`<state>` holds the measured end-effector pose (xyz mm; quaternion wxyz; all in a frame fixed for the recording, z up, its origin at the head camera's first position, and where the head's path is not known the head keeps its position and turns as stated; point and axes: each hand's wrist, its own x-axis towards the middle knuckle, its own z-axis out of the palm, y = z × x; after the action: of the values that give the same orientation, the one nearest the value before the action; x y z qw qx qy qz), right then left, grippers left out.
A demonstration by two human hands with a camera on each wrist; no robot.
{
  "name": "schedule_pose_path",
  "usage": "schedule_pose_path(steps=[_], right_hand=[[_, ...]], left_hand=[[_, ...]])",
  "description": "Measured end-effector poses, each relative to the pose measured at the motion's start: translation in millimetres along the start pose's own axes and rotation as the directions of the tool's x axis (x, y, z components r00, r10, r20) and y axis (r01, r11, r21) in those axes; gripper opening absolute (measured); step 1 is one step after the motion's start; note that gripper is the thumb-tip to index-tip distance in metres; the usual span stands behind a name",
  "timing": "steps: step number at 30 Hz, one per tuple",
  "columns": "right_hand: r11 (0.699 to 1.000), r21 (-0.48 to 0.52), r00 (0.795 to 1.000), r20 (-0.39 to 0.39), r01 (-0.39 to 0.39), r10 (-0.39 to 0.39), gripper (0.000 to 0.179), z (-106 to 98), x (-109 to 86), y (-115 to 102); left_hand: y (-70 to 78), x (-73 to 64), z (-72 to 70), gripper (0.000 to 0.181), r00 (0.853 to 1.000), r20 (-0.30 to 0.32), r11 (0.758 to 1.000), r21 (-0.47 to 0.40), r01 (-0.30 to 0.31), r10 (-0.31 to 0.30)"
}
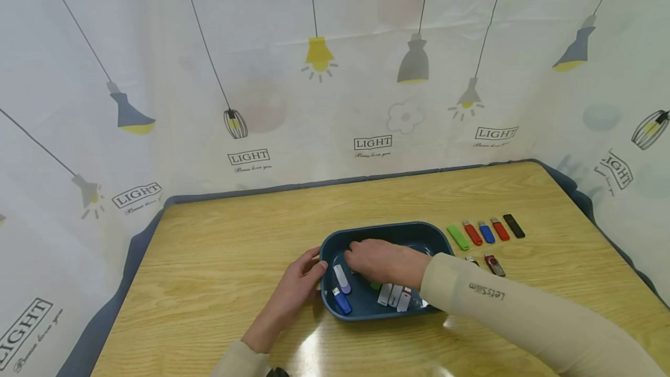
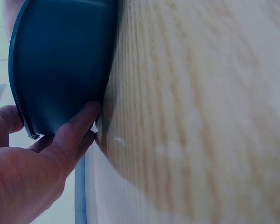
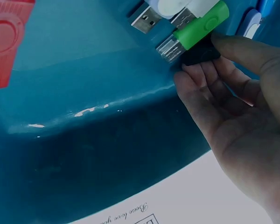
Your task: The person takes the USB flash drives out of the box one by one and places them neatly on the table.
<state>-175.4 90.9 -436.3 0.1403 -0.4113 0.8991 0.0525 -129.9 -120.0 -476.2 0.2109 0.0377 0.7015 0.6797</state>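
While the right hand (image 1: pixel 384 260) is reaching down into a dark blue tray (image 1: pixel 384 317) on a wooden table (image 1: pixel 225 260), the head view is showing the left hand (image 1: pixel 295 281) holding the tray's left end. USB sticks are lying in the tray, among them a blue stick (image 1: pixel 342 301) near the left hand. On the table, beyond the tray's right end, a row of sticks (image 1: pixel 487 233) is standing in order, with a dark red stick (image 1: pixel 494 265) lying nearer. The right sleeve (image 1: pixel 455 284) is passing close to that one, so a low sweep of the arm could be knocking it askew.

In the left wrist view, the thumb is hooking over the rim and the fingers are pressing the outer wall, partly spread; uneven pressure could be tipping the tray and sliding its contents.

In the right wrist view, thumb and fingertips are nearly together, apparently pinching a black stick (image 3: pixel 200 55) near the tray wall. A green stick (image 3: pixel 203 25) is lying right against it, so lifting could be dragging that along, or the mostly hidden grip could be slipping.
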Motion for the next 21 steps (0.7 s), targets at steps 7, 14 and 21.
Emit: schedule_pose_path(steps=[7, 14, 21], right_hand=[[0.999, 0.030, 1.000, -0.010, -0.027, 0.027, 0.028, -9.6, -5.6, 0.6], [0.994, 0.101, 0.995, -0.085, -0.035, 0.044, 0.023, -20.7, -18.4, 6.2], [0.976, 0.218, 0.975, -0.214, -0.009, 0.057, 0.012, -28.7, -41.0, 15.8]], left_hand=[[0.5, -0.6, 0.1, 0.054, 1.000, -0.014, 1.000, 0.017, 0.013, -0.013], [0.9, -1.7, 0.3, 0.054, 1.000, -0.019, 0.999, 0.031, 0.017, -0.016], [1.1, -1.3, 0.9, 0.053, 0.999, -0.029, 0.999, 0.044, 0.017, -0.016]])
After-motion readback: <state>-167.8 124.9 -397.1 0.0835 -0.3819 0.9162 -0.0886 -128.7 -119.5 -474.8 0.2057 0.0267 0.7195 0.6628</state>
